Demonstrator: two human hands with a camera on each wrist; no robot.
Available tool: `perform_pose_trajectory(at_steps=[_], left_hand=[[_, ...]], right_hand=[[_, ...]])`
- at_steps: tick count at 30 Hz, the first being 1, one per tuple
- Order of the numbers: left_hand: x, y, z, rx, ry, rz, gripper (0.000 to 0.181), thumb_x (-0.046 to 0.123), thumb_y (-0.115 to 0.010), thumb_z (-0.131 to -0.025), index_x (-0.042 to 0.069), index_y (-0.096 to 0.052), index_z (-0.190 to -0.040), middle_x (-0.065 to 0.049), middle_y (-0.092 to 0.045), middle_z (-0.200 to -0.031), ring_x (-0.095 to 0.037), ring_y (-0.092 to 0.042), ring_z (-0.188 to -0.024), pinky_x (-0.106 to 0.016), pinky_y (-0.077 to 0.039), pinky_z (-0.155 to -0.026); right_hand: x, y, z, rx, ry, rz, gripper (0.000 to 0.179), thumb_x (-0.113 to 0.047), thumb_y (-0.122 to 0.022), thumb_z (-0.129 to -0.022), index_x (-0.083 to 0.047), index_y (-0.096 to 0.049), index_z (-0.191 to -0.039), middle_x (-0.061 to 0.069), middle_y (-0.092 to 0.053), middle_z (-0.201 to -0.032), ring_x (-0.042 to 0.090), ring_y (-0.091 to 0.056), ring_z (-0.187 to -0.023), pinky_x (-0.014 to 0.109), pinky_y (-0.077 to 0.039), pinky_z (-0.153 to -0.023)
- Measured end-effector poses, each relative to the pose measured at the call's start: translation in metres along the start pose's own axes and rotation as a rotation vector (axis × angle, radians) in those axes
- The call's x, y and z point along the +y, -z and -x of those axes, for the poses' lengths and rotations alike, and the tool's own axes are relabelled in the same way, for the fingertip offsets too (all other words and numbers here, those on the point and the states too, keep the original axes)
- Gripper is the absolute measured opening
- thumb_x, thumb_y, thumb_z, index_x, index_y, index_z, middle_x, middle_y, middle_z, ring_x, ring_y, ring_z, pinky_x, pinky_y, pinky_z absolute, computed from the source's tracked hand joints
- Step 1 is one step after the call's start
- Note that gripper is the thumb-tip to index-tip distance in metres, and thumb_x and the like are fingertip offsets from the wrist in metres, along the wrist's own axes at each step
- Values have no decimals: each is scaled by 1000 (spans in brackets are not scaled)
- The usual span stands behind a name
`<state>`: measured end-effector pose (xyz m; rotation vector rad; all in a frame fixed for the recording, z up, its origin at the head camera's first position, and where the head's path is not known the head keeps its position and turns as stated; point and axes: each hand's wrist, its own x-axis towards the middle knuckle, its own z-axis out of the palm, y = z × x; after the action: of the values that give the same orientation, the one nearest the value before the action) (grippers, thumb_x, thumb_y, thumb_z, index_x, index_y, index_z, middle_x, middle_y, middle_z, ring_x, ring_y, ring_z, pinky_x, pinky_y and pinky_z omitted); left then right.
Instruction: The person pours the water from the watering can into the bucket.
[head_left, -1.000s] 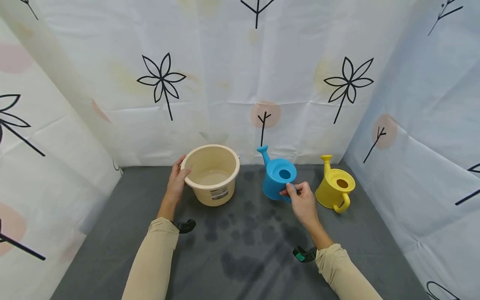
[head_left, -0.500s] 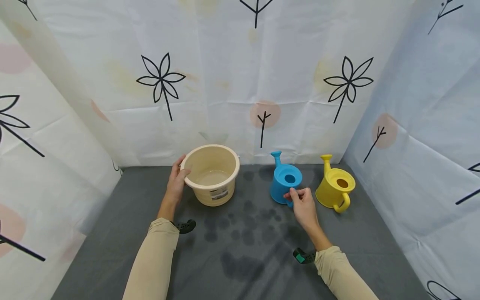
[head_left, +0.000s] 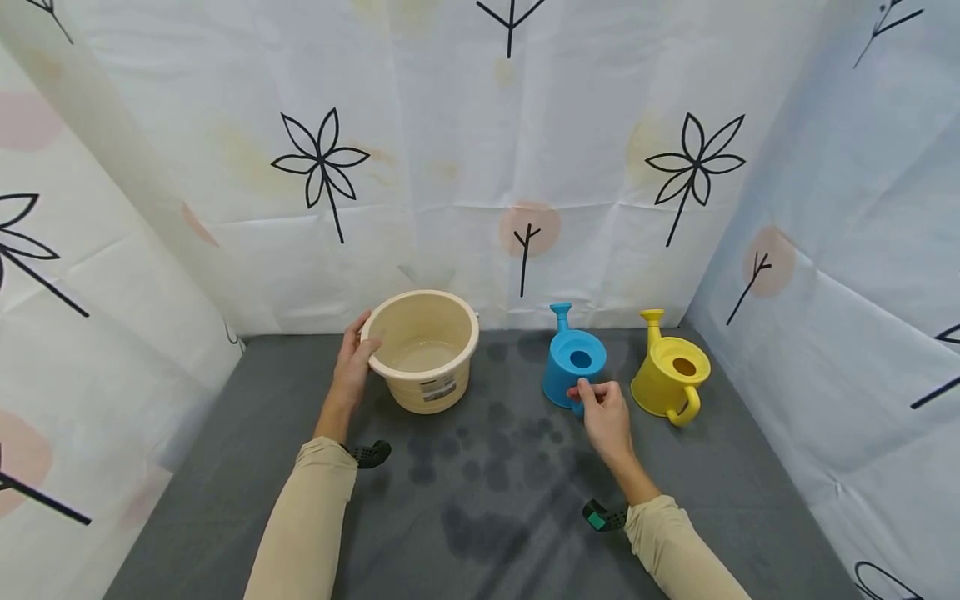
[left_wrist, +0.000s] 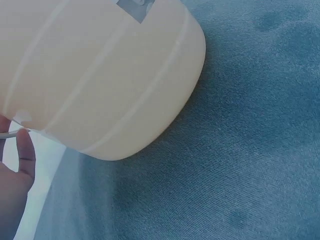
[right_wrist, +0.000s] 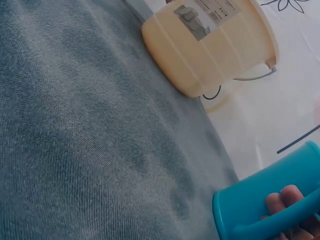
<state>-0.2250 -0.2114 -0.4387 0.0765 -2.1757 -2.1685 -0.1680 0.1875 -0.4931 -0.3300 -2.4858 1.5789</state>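
Note:
At the left, my left hand [head_left: 350, 368] grips the rim of a cream plastic bucket [head_left: 405, 390], its thumb over the rim. The bucket [left_wrist: 115, 75] stands upright on the dark cloth, and the left wrist view shows only part of the hand [left_wrist: 14, 186] at its side. My right hand [head_left: 609, 422] holds the handle of a blue watering can [head_left: 558, 375], which stands upright with its spout toward the back wall. Seen from the right wrist, fingers [right_wrist: 290, 196] pass behind the handle of the blue can [right_wrist: 260, 187]. A yellow watering can [head_left: 651, 385] stands to its right.
Dark grey cloth [head_left: 420, 533] with damp-looking darker spots covers the table. White printed fabric [head_left: 435, 167] encloses the back and both sides. A thin wire handle [right_wrist: 250, 78] hangs on the bucket, which bears a printed label [right_wrist: 197, 20].
The blue watering can has moved right and come down onto the cloth, going from slightly turned to upright, with my right hand holding its handle throughout. My left hand and the bucket have stayed put.

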Motion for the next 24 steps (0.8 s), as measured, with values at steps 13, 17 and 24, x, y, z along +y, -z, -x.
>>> perform_pose_trajectory(at_steps=[13, 17, 24], left_hand=[[-12, 19, -11, -45, -62, -369, 63, 20, -43, -105, 21, -21, -164, -27, -48, -148, -33, -54, -127, -37, -48, -100], [0, 22, -11, -39, -127, -580, 63, 23, -46, -103, 17, -28, -162, -24, -46, -150, -40, -28, -145, -60, -30, -114], [21, 20, -8, -12, -167, -718, 58, 27, -46, -103, 10, -38, -158, -24, -34, -158, -47, -18, -150, -69, -23, -115]], right_hand=[[-12, 15, 1, -157, 56, 207, 40, -46, -51, -106, -6, -50, -102, 18, -73, -110, 27, -65, -91, 30, -45, -71], [-29, 24, 1, -229, 52, 368, 42, -46, -48, -107, -5, -47, -102, 15, -60, -93, 23, -54, -77, 31, -40, -64], [-53, 35, -1, -130, 158, 576, 44, -46, -51, -106, -3, -51, -99, 12, -52, -81, 23, -51, -65, 31, -39, -57]])
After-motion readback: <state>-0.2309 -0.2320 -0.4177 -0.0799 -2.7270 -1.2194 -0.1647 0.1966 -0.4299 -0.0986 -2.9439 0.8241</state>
